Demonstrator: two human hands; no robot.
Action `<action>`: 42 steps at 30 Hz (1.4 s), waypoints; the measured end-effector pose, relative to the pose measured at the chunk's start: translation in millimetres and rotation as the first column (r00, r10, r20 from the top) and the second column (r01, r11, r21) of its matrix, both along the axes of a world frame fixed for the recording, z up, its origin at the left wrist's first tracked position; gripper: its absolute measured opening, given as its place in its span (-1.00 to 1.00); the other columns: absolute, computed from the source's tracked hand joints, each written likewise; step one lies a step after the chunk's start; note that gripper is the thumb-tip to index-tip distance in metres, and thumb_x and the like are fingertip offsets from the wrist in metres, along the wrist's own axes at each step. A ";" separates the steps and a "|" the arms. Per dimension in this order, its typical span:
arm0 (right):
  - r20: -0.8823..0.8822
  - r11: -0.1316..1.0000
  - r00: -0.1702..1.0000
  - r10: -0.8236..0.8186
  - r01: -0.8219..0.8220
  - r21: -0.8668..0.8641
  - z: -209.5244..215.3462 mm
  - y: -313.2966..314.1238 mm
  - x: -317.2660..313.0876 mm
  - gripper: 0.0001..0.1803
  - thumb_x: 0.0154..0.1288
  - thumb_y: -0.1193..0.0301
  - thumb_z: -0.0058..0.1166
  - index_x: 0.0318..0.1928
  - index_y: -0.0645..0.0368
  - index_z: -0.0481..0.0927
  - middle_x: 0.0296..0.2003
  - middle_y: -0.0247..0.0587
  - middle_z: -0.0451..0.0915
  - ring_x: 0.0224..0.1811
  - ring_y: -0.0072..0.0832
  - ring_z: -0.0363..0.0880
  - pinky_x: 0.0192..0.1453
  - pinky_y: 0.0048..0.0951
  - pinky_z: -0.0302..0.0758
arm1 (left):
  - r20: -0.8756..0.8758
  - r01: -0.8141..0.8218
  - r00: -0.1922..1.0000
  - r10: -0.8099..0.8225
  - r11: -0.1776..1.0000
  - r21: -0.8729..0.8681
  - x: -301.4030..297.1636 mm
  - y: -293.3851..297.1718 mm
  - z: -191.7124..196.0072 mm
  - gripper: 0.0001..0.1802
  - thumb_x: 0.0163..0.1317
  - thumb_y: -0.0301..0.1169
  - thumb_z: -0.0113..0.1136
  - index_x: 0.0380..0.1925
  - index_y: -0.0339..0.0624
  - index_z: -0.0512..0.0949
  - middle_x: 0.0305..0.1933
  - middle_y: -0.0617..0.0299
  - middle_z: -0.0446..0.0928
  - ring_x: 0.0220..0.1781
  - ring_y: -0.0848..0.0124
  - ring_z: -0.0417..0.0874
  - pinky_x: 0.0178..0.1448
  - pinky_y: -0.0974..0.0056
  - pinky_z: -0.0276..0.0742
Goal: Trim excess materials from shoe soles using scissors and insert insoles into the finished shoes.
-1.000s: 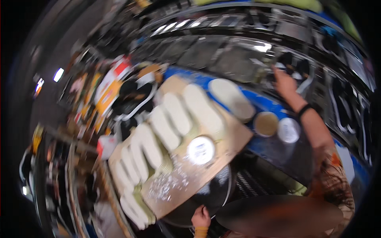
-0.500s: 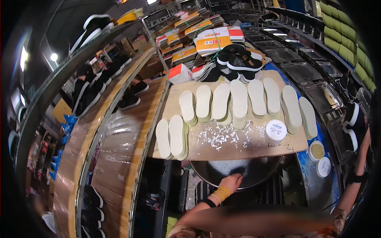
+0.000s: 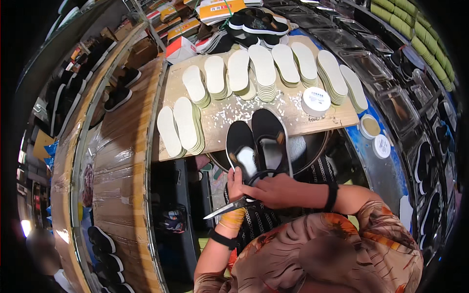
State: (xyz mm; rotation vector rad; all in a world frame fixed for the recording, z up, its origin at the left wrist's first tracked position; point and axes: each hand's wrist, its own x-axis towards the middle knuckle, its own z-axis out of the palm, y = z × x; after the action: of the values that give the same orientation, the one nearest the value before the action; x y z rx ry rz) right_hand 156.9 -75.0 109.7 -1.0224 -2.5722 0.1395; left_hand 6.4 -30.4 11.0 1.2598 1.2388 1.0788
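Observation:
Two black slip-on shoes with white soles lie side by side, toes over the board's near edge: a left shoe point(image 3: 239, 134) and a right shoe point(image 3: 266, 122). My left hand point(image 3: 235, 188) is closed at the heel of the left shoe, its thumb up along the side. At the right shoe's heel, my right hand point(image 3: 281, 191) is closed around black-handled scissors point(image 3: 225, 207), whose blades point left across my left wrist. Whether my right fingers also grip that shoe is hidden. Stacks of cream insoles point(image 3: 264, 68) stand in a row beyond the shoes.
White scraps point(image 3: 217, 117) litter the wooden board point(image 3: 220, 139). A white round tub point(image 3: 316, 101) sits on its right side. An open tub point(image 3: 370, 126) and a white lid point(image 3: 381, 146) lie on the blue surface. A shelf rack point(image 3: 122, 171) holding black shoes stands at left.
A pair of black shoes has come in from the right to the board's near edge. My right hand now holds scissors. My left hand has moved left to the shoes. The view has shifted.

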 end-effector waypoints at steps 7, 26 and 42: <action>-0.134 0.867 0.969 -0.210 0.121 -0.483 -22.9 -20.5 28.7 -0.19 0.02 0.36 0.18 0.31 -0.02 0.12 -0.21 -0.17 0.55 -0.26 -0.24 0.61 -0.30 -0.29 0.57 | -0.297 -0.110 0.933 0.206 0.944 0.310 -27.0 29.6 0.8 -0.67 0.28 -0.32 0.04 -0.06 -0.34 0.45 -0.09 0.00 0.46 -0.10 0.26 0.48 -0.02 0.23 0.39; -0.454 0.631 0.580 -0.676 0.139 -0.763 -52.6 -34.4 134.7 -0.42 0.11 0.11 0.22 0.07 0.11 0.41 -0.43 -0.20 0.56 -0.39 -0.35 0.60 -0.34 -0.43 0.47 | 0.288 0.563 0.806 -0.517 0.820 -0.106 -69.8 13.3 46.4 -0.51 0.11 -0.41 0.17 0.07 -0.34 0.43 -0.04 0.13 0.58 -0.03 0.29 0.58 0.09 0.23 0.46; -0.297 0.596 0.654 -0.696 0.295 -0.746 -27.3 -0.6 72.0 -0.44 0.02 0.08 0.25 -0.01 0.06 0.45 -0.33 -0.11 0.56 -0.28 -0.09 0.57 -0.21 -0.24 0.47 | 0.671 0.572 0.697 -0.252 0.760 -0.309 -89.6 -28.6 34.9 -0.55 0.12 -0.44 0.15 0.04 -0.34 0.44 -0.04 0.09 0.57 -0.01 0.27 0.57 0.09 0.24 0.46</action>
State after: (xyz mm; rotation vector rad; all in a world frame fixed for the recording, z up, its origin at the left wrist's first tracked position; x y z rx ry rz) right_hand 228.9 -75.5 82.4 -1.6381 -1.5596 1.0658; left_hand -83.2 -59.0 46.0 0.6571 0.6090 0.6499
